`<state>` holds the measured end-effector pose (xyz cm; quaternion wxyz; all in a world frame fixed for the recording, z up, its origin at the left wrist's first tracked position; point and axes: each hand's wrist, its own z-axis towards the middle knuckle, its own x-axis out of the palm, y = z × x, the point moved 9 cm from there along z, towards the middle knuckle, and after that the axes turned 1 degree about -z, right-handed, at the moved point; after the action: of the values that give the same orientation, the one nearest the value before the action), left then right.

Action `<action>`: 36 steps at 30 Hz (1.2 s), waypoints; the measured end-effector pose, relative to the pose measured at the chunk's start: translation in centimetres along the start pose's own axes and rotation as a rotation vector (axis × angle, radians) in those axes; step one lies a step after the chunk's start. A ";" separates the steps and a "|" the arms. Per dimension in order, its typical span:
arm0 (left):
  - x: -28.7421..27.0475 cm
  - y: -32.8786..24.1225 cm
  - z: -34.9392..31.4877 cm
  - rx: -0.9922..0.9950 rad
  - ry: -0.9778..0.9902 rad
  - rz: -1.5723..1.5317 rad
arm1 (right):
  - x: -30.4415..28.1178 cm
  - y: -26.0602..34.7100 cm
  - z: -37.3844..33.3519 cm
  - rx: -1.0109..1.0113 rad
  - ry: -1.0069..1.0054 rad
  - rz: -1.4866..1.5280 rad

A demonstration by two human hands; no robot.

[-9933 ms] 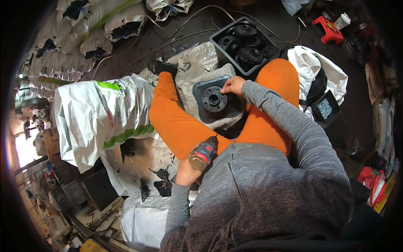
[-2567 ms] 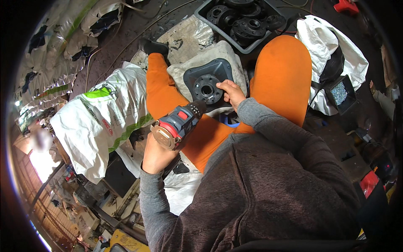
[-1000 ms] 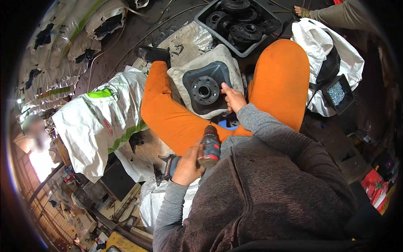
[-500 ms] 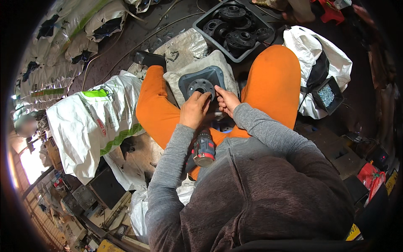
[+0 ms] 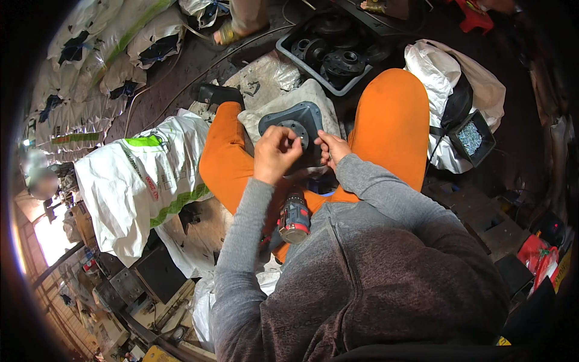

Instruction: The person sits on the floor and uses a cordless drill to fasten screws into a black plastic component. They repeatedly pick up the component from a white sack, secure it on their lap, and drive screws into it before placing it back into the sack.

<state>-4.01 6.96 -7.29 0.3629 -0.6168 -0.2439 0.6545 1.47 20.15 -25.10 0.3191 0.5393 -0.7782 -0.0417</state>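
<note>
I see my left hand [image 5: 274, 154] pinching a small fastener over the dark flanged housing [image 5: 295, 123], right hand [image 5: 330, 149] steadying its edge (drill [image 5: 294, 217] parked on lap).

You're sitting on the floor of a cluttered workshop: a crate of dark metal parts [image 5: 338, 57] lies ahead, stacked white sacks [image 5: 90, 54] line the left, a cordless drill [image 5: 294, 218] rests in your lap, and a tub of screws [image 5: 470, 137] stands right.

Matt dark metal flange [image 5: 295, 123]; woven plastic sack [image 5: 145, 181], glossy; orange cloth trousers [image 5: 392, 120]; grey plastic crate [image 5: 329, 57].
</note>
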 end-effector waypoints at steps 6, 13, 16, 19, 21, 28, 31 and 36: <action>5.7 -3.9 -3.5 0.242 0.305 0.285 | 1.3 -1.7 -1.7 0.212 0.021 0.191; 2.4 5.3 -1.1 -0.169 0.155 0.450 | 0.3 3.7 2.1 -0.425 -0.249 -0.508; 4.9 8.0 -1.7 -0.197 0.156 0.300 | 0.8 4.2 3.1 -0.752 -0.342 -0.738; 4.3 7.8 -2.1 -0.108 0.127 0.212 | 1.5 4.4 2.5 -0.665 -0.324 -0.790; 4.3 6.9 -1.4 -0.098 0.145 0.189 | 0.4 3.6 3.9 -0.673 -0.290 -0.656; 3.8 6.9 -1.6 -0.099 0.150 0.222 | 0.4 2.6 4.9 -0.614 -0.210 -0.553; 3.8 7.1 -1.2 -0.140 0.221 0.252 | -0.7 2.4 6.3 -0.604 -0.210 -0.549; -6.4 1.6 -5.2 -0.164 0.228 0.129 | -1.6 2.0 3.7 -0.123 -0.076 0.116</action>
<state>0.72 0.32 -5.12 0.2936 -0.7292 -0.2138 0.5801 -1.82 21.30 -27.92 0.3237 0.4706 -0.8157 -0.0914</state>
